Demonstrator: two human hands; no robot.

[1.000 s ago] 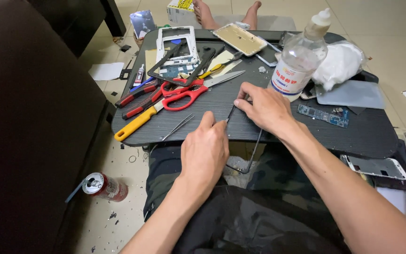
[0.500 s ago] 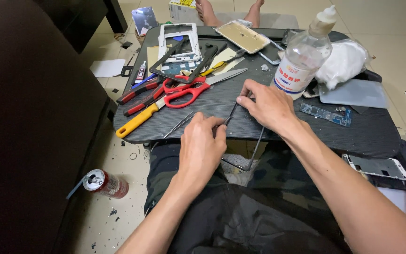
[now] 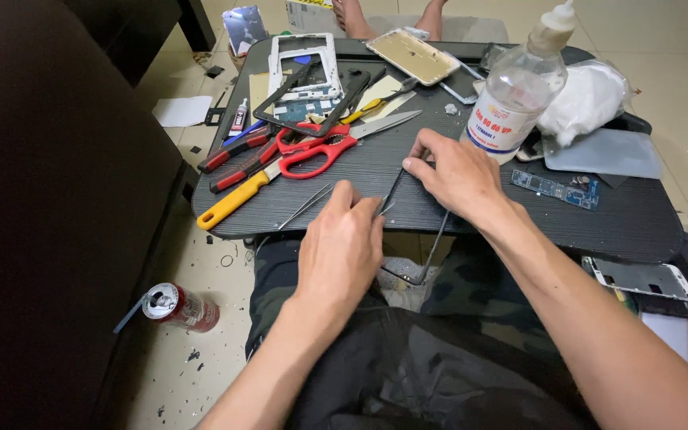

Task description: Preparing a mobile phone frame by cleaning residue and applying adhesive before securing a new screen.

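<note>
The left hand (image 3: 342, 243) now lies further forward than a second ago: from a spot short of the near edge of the black table (image 3: 471, 215), over the lap, it has come up to that edge, and its fingertips (image 3: 349, 191) reach onto the tabletop beside the tweezers (image 3: 306, 205). The thin dark frame (image 3: 422, 231) hangs lower over the near edge, its bottom corner nearer the lap. The right hand (image 3: 454, 173) has opened slightly, its forefinger stretched toward the frame's upper end.

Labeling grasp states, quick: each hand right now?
Left hand: closed on the thin black frame.
Right hand: fingers pinching the same frame's upper end.
</note>
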